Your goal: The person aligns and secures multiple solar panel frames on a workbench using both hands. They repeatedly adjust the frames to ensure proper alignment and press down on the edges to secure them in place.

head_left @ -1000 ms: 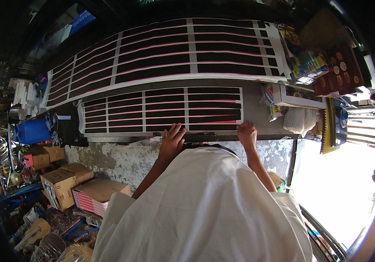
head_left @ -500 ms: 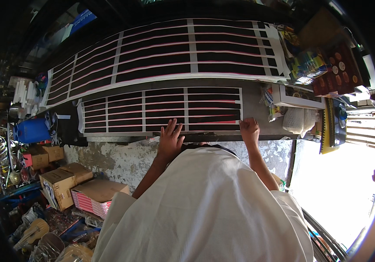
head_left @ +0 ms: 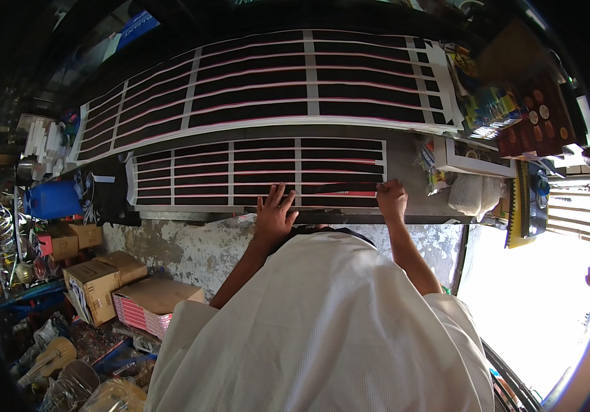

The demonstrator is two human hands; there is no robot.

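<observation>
In front of me lies a white sheet [head_left: 230,199] printed with rows of black panels and thin red lines. My left hand [head_left: 275,211] rests on its near edge, fingers spread. My right hand [head_left: 392,199] is at the sheet's near right corner, fingers closed in a pinch. They hold the end of a black strip [head_left: 350,186] on the nearest rows, its right part lifted at an angle. A red band [head_left: 358,195] shows beside it. The fingertips partly hide the strip's end. Beyond lies a longer stack of similar sheets [head_left: 314,103].
A white open box [head_left: 470,163] and a bubble-wrapped bundle [head_left: 470,194] stand to the right. Cardboard boxes [head_left: 95,292] and a blue container [head_left: 54,199] are at the left. A peeling wall [head_left: 185,250] lies below the table's near edge.
The right hand has risen slightly, away from me, and more of the red band shows beside the strip. The left hand stays flat on the near edge. The view has shifted slightly.
</observation>
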